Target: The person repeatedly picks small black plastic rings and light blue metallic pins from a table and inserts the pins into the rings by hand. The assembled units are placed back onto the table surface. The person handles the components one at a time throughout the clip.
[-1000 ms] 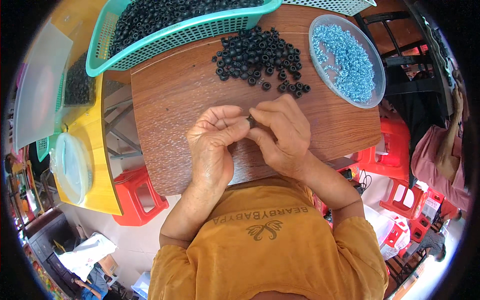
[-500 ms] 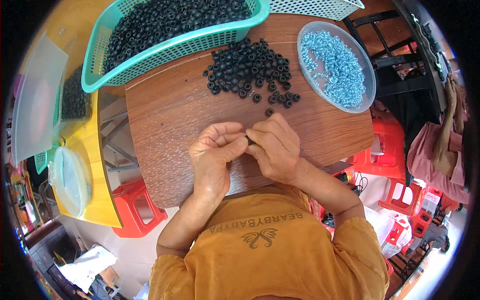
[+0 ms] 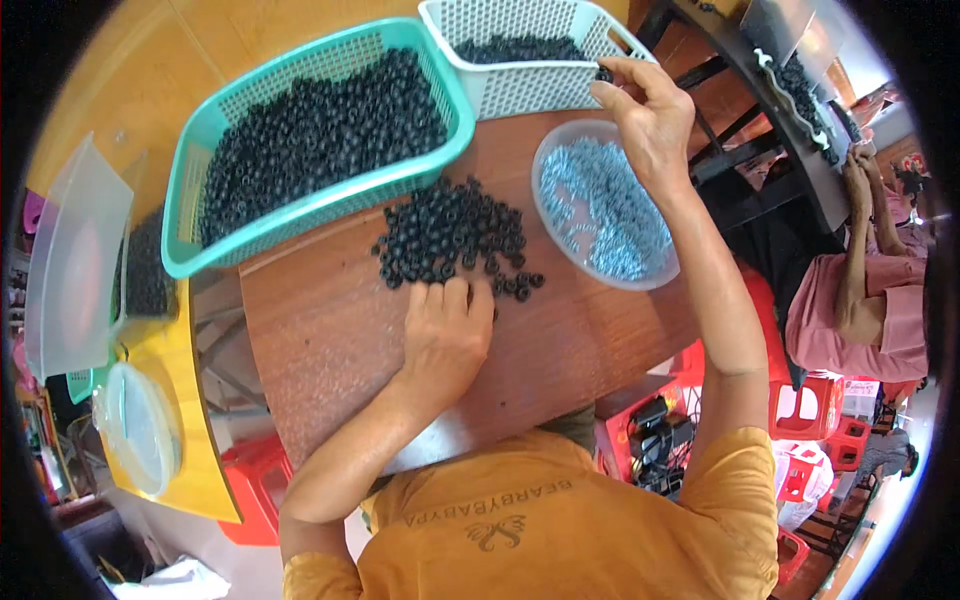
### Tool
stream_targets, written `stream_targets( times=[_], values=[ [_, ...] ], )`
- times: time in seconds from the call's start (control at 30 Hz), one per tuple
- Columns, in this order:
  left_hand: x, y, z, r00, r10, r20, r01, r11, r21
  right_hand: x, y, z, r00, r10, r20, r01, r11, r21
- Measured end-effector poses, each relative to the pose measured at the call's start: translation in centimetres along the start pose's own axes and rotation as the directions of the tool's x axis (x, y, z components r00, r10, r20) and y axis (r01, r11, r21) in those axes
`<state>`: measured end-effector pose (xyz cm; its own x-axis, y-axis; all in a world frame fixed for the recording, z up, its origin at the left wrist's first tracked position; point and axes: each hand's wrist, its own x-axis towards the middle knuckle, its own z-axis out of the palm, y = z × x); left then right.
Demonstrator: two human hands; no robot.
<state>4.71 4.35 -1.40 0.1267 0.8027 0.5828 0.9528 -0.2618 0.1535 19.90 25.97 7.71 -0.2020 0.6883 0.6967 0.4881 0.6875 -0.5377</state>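
My right hand (image 3: 652, 125) is raised to the front right edge of the white basket (image 3: 530, 88). A small round black piece with a hole (image 3: 604, 75) is pinched between its thumb and forefinger. My left hand (image 3: 447, 340) rests at the near edge of a loose pile of similar black pieces (image 3: 450, 232) on the table. Its fingers are curled down, and their tips and anything under them are hidden. Beneath my right wrist stands a clear round dish (image 3: 548, 232) with many small shiny blue pieces (image 3: 610, 215) in it.
A turquoise basket (image 3: 320, 198) full of black pieces stands behind the brown table (image 3: 330, 340). More dark pieces (image 3: 520, 48) lie in the white basket. A yellow table (image 3: 200, 430) with a lidded tub (image 3: 140, 430) is at left. At right another person (image 3: 860, 300) sits near red stools (image 3: 805, 405).
My hands have parted from over the table's near edge. The right has gone up to the white basket with a black piece, the left forward to the pile. The view has shifted.
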Motion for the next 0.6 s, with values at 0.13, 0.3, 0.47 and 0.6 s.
stream_targets(
  times=[0.13, 0.3, 0.47, 0.6],
  values=[
    [-0.1, -0.2, 0.6, 0.997, 0.034, 0.067, -0.035, 0.999, 0.008, 4.4, 2.6, 1.2, 0.986, -0.158, -0.054, 0.144, 0.968, -0.203],
    [0.2, -0.8, 0.5, 0.995, -0.034, 0.093, 0.037, 0.999, -0.027, 7.8, 3.8, 2.8, 1.000, -0.010, 0.002, 0.010, 0.982, -0.191],
    [0.6, -0.3, 1.2, 0.997, 0.035, 0.066, -0.037, 0.999, 0.028, 8.6, 5.3, 3.4, 0.992, 0.059, 0.115, -0.005, 0.908, -0.420],
    [0.3, 0.0, 1.5, 0.995, 0.054, 0.080, -0.055, 0.998, 0.008, 3.6, 1.7, 2.8, 0.987, 0.050, 0.154, -0.021, 0.983, -0.184]
  ],
)
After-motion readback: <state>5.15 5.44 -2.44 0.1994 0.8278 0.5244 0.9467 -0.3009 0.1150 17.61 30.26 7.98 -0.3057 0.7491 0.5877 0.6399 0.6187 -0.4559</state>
